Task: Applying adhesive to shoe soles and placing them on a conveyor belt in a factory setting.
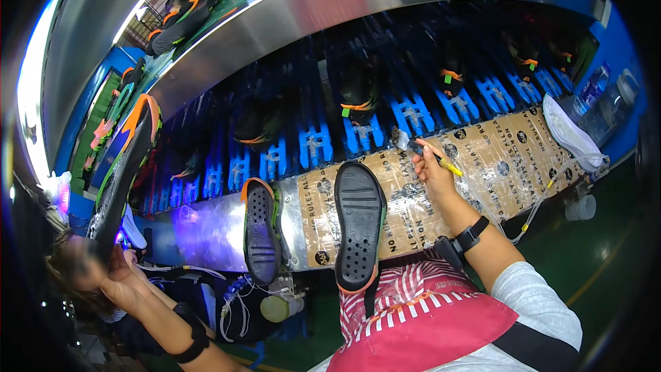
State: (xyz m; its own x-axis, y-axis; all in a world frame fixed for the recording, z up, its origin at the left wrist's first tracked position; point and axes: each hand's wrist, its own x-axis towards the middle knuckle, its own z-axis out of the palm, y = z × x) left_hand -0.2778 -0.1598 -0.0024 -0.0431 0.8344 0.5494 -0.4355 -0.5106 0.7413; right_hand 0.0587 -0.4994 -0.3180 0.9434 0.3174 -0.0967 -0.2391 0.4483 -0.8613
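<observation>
At the far left, my left hand (122, 284) grips the lower end of a long dark shoe sole (131, 158) with orange and green edging, which stands steeply upright. The fingers on it are partly hidden. My right hand (430, 169) is closed around a small brush (451, 167) with a yellow-ended handle, its pale head pointing left above the bench's far edge. Between my hands, two black soles rest underside up on the bench: a larger one (359, 224) with holes and grooves directly before me, and a smaller orange-rimmed one (261, 231) to its left.
The bench (482, 145) is covered in taped brown cardboard. Behind it runs a row of blue holders (361, 136), several carrying dark shoe parts. A white tray (568, 131) and bottles (595, 89) stand at right. Another person (76, 262) is close at left.
</observation>
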